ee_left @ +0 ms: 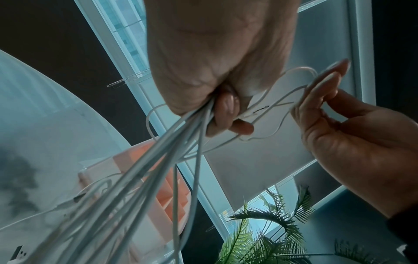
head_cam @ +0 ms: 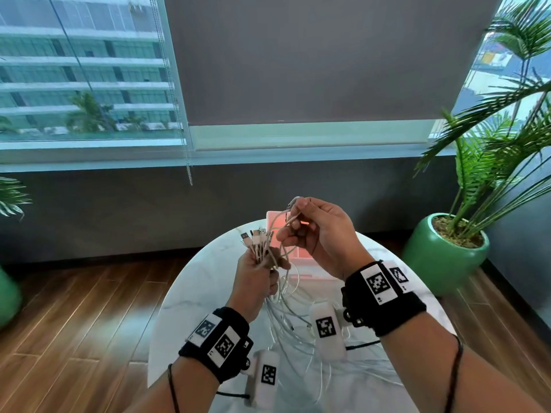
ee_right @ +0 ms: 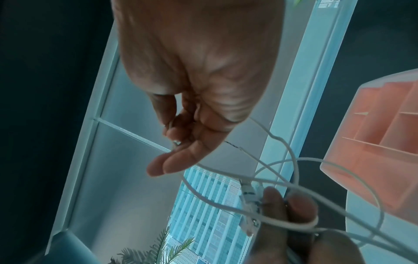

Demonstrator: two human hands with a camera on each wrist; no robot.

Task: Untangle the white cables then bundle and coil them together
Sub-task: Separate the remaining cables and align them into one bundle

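Left hand fists the white cables; right hand, at 1 o'clock, pinches one end. Feed slowly; keep plugs level.

The right hand pinches a white cable end.

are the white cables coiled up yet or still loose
Still loose. The left hand grips the white cables near their plugs, the right hand pinches one end, and the rest trails uncoiled onto the table.
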